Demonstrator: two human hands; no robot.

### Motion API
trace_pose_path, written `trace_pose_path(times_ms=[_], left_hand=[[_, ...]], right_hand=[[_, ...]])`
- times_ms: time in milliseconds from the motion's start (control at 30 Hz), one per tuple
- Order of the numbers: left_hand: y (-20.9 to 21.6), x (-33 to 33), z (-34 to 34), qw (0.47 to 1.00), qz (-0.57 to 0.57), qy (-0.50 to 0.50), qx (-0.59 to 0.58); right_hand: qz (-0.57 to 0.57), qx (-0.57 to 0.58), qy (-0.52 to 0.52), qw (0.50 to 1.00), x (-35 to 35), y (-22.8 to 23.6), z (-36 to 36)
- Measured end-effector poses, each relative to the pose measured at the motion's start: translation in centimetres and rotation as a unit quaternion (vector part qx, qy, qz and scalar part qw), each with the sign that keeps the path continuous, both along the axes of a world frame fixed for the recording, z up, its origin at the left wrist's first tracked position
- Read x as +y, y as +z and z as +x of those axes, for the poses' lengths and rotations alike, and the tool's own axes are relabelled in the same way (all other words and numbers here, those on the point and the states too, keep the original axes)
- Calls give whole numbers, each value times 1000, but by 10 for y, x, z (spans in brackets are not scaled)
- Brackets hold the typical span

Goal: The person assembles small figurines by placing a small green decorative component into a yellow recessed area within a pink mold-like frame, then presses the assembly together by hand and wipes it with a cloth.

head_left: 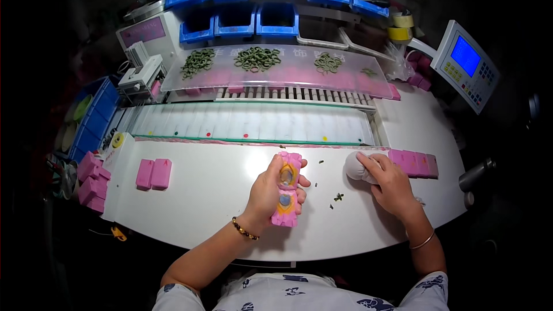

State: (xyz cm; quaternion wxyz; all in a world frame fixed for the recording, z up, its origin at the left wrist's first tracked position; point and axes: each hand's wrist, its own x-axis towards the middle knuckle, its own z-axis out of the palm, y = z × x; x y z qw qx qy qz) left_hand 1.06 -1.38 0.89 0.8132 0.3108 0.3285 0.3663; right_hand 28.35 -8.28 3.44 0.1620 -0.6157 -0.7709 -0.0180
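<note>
My left hand [264, 197] is closed around a pink mould [292, 217] that lies opened out in two joined halves. Each half has a yellow-orange patch around a grey-blue hollow; the lower hollow looks heart-shaped. Fingertips curl over the mould's right edge and the thumb rests along its upper left. Farther right, my right hand [394, 189] grips a round whitish cloth pouch [357, 168] from above, low at the tabletop. Between the hands lie small dark green scraps [338, 197].
Pink mould blocks stand in a row [413, 163] beyond my right hand, and two more [154, 174] at left. A white conveyor strip [247, 121] crosses behind, below a transparent shelf [299, 63] with green rings [257, 59]. Blue bins [235, 22] and a control panel [465, 64] stand farther back.
</note>
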Motion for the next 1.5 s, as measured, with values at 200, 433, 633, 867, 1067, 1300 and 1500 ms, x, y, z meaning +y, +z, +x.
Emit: trace_pose_path(times_ms=[200, 433, 633, 867, 1067, 1300, 1500], left_hand=[[-17, -6, -11, 999, 11, 40, 33], [-2, -21, 0, 984, 145, 99, 8], [4, -9, -23, 978, 176, 107, 44], [-3, -31, -21, 926, 349, 138, 43], [9, -22, -21, 920, 345, 171, 67], [-4, -27, -17, 905, 385, 173, 59], [5, 3, -32, 958, 171, 228, 16]], right_hand=[[313, 58, 59, 946, 7, 65, -68], [16, -9, 232, 973, -4, 42, -98], [264, 105, 158, 946, 0, 71, -100], [19, -5, 250, 968, -11, 56, -113], [242, 78, 149, 956, -6, 67, -108], [34, -37, 244, 969, -11, 51, -109], [12, -101, 103, 989, -4, 34, -51]])
